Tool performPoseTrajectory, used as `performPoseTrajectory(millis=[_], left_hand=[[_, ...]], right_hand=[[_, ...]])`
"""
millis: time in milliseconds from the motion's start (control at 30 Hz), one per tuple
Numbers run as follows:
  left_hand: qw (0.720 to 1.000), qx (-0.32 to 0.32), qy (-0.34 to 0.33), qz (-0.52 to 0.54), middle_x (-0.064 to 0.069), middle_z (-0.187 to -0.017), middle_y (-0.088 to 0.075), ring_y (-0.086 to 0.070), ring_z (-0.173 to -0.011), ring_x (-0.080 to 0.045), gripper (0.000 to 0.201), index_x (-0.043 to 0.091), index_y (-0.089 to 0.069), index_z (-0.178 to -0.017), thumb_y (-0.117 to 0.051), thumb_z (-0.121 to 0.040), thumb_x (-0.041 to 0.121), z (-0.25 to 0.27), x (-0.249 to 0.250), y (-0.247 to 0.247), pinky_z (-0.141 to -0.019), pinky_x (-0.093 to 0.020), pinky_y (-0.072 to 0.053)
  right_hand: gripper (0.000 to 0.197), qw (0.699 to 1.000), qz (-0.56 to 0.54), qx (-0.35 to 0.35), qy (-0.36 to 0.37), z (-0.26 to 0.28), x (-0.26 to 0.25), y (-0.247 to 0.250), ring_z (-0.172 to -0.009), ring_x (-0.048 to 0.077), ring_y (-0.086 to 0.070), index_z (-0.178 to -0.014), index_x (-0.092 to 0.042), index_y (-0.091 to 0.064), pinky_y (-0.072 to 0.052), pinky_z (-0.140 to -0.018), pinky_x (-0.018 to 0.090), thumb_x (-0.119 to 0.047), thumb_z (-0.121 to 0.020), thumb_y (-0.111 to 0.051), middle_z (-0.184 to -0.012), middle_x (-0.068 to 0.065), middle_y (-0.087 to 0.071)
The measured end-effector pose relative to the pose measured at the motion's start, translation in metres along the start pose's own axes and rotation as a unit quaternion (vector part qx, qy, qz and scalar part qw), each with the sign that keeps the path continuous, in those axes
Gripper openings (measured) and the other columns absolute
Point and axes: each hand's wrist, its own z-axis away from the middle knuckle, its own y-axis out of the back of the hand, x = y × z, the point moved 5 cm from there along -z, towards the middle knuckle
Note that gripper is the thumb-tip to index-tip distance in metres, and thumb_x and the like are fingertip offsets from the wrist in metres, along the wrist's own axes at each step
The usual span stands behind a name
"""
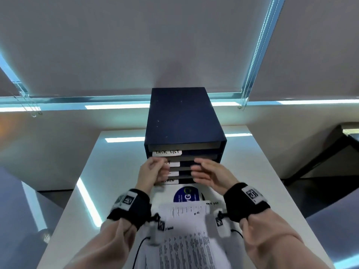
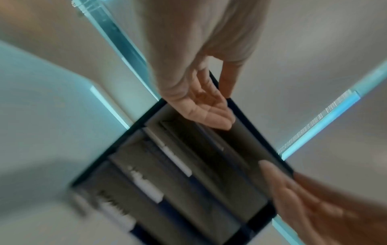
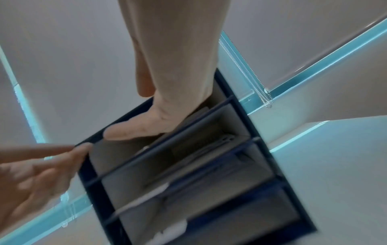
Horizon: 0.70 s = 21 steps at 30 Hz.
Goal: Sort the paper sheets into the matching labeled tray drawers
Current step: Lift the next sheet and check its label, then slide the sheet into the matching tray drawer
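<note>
The paper sheets (image 1: pixel 186 230) lie in a loose pile at the table's (image 1: pixel 252 181) near edge, at 6 o'clock from the dark blue drawer unit (image 1: pixel 184 121). Its top slot carries a "TASK LIST" label (image 1: pixel 167 152); the right-wrist view shows papers in an upper tray. Left hand (image 1: pixel 153 171) and right hand (image 1: pixel 209 174) hover at the drawer fronts, fingers relaxed, holding nothing. Bare tabletop flanks the unit at 3 and 9 o'clock.

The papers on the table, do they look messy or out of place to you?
A bit. The loose paper sheets lie fanned and skewed before the drawer unit, overlapping a sheet with a blue circle. Both the left hand and right hand are empty.
</note>
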Motion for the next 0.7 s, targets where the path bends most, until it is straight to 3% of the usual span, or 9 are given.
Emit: performPoseTrajectory(millis=[67,100,200,233,300,433,567,633,700], left_hand=[[0.988,-0.025,-0.019,-0.153,-0.003,-0.076,-0.064,-0.058,-0.062,-0.011,0.011,0.009,-0.061,-0.091,-0.06,-0.091,0.019,0.026,-0.033,0.01,-0.055,-0.016,-0.048],[0.961,-0.042,-0.04,-0.271,0.003,-0.077,-0.063,-0.058,-0.066,-0.01,0.011,0.015,-0.06,-0.088,-0.061,-0.09,0.025,0.037,-0.053,0.016,-0.058,-0.015,-0.045],[0.809,-0.106,-0.076,-0.573,0.012,-0.093,-0.051,-0.051,-0.085,-0.008,0.02,0.027,-0.051,-0.096,-0.057,-0.085,0.043,0.066,-0.116,0.036,-0.071,-0.015,-0.041],[0.775,-0.124,-0.078,-0.615,0.011,-0.102,-0.048,-0.048,-0.093,-0.009,0.03,0.028,-0.048,-0.106,-0.056,-0.084,0.048,0.073,-0.133,0.043,-0.078,-0.018,-0.042],[0.75,-0.134,-0.074,-0.643,0.008,-0.118,-0.042,-0.043,-0.107,-0.012,0.048,0.029,-0.043,-0.121,-0.057,-0.082,0.052,0.084,-0.154,0.053,-0.089,-0.022,-0.042],[0.775,-0.109,-0.055,-0.62,0.004,-0.119,-0.038,-0.039,-0.111,-0.015,0.051,0.026,-0.044,-0.12,-0.063,-0.079,0.049,0.09,-0.161,0.057,-0.093,-0.024,-0.04],[0.772,-0.1,-0.083,-0.622,0.003,-0.112,-0.037,-0.042,-0.104,-0.017,0.028,0.021,-0.056,-0.104,-0.06,-0.081,0.038,0.095,-0.151,0.049,-0.087,-0.024,-0.042],[0.828,-0.088,-0.108,-0.542,0.005,-0.101,-0.044,-0.048,-0.092,-0.015,0.014,0.025,-0.057,-0.09,-0.061,-0.082,0.036,0.098,-0.145,0.047,-0.077,-0.022,-0.042],[0.937,-0.091,-0.048,-0.332,0.004,-0.095,-0.056,-0.054,-0.082,-0.012,0.008,0.033,-0.052,-0.086,-0.06,-0.086,0.035,0.1,-0.129,0.043,-0.072,-0.02,-0.044]], right_hand=[[0.021,0.996,0.07,0.031,-0.049,0.024,0.04,0.029,-0.082,0.034,-0.068,-0.11,-0.001,-0.063,-0.057,-0.081,0.052,-0.011,-0.097,-0.05,-0.098,0.026,-0.068],[0.021,0.989,0.113,0.053,-0.081,0.036,0.064,0.045,-0.082,0.036,-0.067,-0.107,0.002,-0.063,-0.055,-0.081,0.055,-0.011,-0.096,-0.052,-0.098,0.03,-0.067],[0.018,0.947,0.261,0.114,-0.147,0.076,0.13,0.089,-0.059,0.025,-0.06,-0.094,0.003,-0.063,-0.052,-0.055,0.031,-0.012,-0.084,-0.065,-0.076,0.02,-0.065],[0.014,0.93,0.307,0.133,-0.152,0.087,0.149,0.102,-0.053,0.021,-0.056,-0.088,-0.003,-0.062,-0.046,-0.051,0.025,-0.012,-0.08,-0.067,-0.069,0.013,-0.062],[0.011,0.898,0.379,0.163,-0.155,0.108,0.176,0.121,-0.055,0.016,-0.054,-0.083,-0.013,-0.062,-0.043,-0.058,0.024,-0.01,-0.077,-0.071,-0.068,0.005,-0.058],[0.02,0.883,0.394,0.203,-0.153,0.136,0.191,0.116,-0.069,0.019,-0.057,-0.086,-0.019,-0.059,-0.042,-0.065,0.025,-0.015,-0.074,-0.075,-0.076,0.005,-0.059],[0.014,0.853,0.444,0.25,-0.113,0.149,0.185,0.093,-0.081,0.016,-0.055,-0.09,-0.024,-0.055,-0.042,-0.068,0.026,-0.024,-0.078,-0.062,-0.096,0.002,-0.053],[0.021,0.863,0.425,0.257,-0.093,0.15,0.184,0.09,-0.084,0.016,-0.057,-0.097,-0.026,-0.056,-0.046,-0.075,0.029,-0.029,-0.077,-0.06,-0.101,0.005,-0.053],[0.031,0.889,0.37,0.257,-0.084,0.15,0.18,0.09,-0.091,0.02,-0.057,-0.107,-0.021,-0.058,-0.047,-0.081,0.031,-0.029,-0.078,-0.065,-0.107,0.009,-0.053]])
